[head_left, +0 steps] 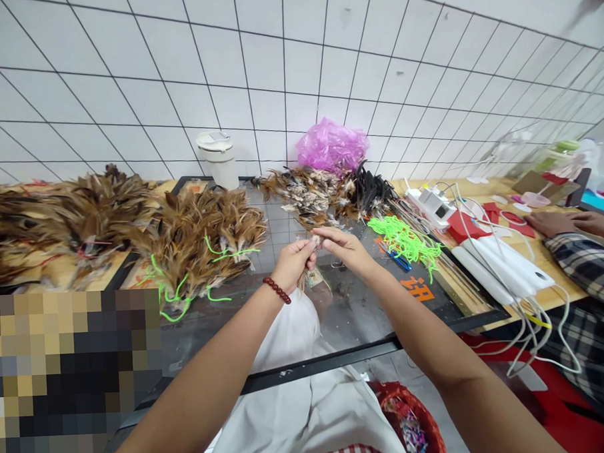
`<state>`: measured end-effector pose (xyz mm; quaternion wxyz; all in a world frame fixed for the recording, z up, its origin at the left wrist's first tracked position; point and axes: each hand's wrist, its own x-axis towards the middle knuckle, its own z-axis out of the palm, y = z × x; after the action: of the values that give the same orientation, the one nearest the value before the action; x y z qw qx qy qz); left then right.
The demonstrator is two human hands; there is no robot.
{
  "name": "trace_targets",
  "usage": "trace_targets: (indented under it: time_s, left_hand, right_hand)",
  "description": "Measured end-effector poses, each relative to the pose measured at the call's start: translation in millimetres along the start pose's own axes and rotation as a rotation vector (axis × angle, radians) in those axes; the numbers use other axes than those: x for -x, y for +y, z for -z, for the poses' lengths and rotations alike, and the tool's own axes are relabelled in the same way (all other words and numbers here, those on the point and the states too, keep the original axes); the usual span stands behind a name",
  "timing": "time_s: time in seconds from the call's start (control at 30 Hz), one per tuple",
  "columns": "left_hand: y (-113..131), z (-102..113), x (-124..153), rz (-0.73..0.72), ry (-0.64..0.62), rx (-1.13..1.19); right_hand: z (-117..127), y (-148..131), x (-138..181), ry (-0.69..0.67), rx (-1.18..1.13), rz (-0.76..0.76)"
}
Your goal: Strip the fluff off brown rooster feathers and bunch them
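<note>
My left hand [294, 261] and my right hand [343, 247] meet above the glass table [346, 318], both pinched on a small bunch of feathers [313, 243]. A red bead bracelet [277, 290] sits on my left wrist. Just beyond my hands lies a loose heap of speckled feathers [313, 194]. To the left lie tied brown feather bundles [202, 237] with neon green ties. Neon green cords [404, 239] lie to the right of my right hand.
A white lidded cup [219, 156] and a pink plastic bag [331, 145] stand by the tiled wall. White devices with cables [504, 264] lie at the right. Another person's arm in a plaid sleeve [577, 241] rests at far right. A red basket [410, 422] sits below.
</note>
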<state>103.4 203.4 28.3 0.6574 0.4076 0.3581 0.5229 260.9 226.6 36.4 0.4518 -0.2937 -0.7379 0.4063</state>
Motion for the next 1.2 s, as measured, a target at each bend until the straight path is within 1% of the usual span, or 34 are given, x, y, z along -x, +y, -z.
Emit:
trace_targets:
  time_s: [0.13,0.27,0.33,0.47,0.57,0.7,0.77,0.83,0.9,0.93,1.0,1.07,1.13,1.2]
  left_hand:
    - [0,-1,2,0.030,-0.058,-0.030]
    - [-1,-4,4,0.053,-0.107,-0.052]
    - [-1,-5,4,0.056,-0.113,-0.018]
    - [0,-7,3,0.007,-0.074,0.045]
    - [-1,-6,2,-0.002,-0.067,-0.039]
    - [-2,-3,2,-0.033,-0.013,-0.184]
    - [-1,-2,2,-0.067,0.028,-0.199]
    - [1,0,0,-0.093,0.087,-0.146]
    - [4,3,-2,-0.082,0.163,-0.036]
    - [6,4,-3,-0.072,0.201,0.028]
    - [8,8,-6,-0.065,0.258,0.147]
    - [9,10,-8,-0.075,0.279,0.225]
    - [9,12,-9,-0.079,0.273,0.260]
    - [8,12,-9,-0.077,0.272,0.261]
  right_hand:
    - [-3,-2,0,0.027,-0.154,-0.113]
    - [-6,-4,-1,0.105,-0.162,-0.086]
    - [-6,-3,-2,0.138,-0.145,-0.071]
    - [-4,3,-3,0.202,-0.059,-0.060]
    - [-5,5,-3,0.240,0.019,-0.025]
    - [-9,4,-3,0.211,0.066,0.015]
    - [-8,4,-4,0.222,0.090,0.022]
    - [-1,6,-4,0.287,0.176,0.012]
    - [9,9,-3,0.351,0.336,-0.013]
    - [15,11,-2,0.359,0.430,-0.025]
    - [25,15,1,0.328,0.610,-0.033]
    - [30,19,2,0.279,0.746,-0.038]
    - [30,24,3,0.262,0.820,-0.058]
    - [28,32,2,0.265,0.825,-0.105]
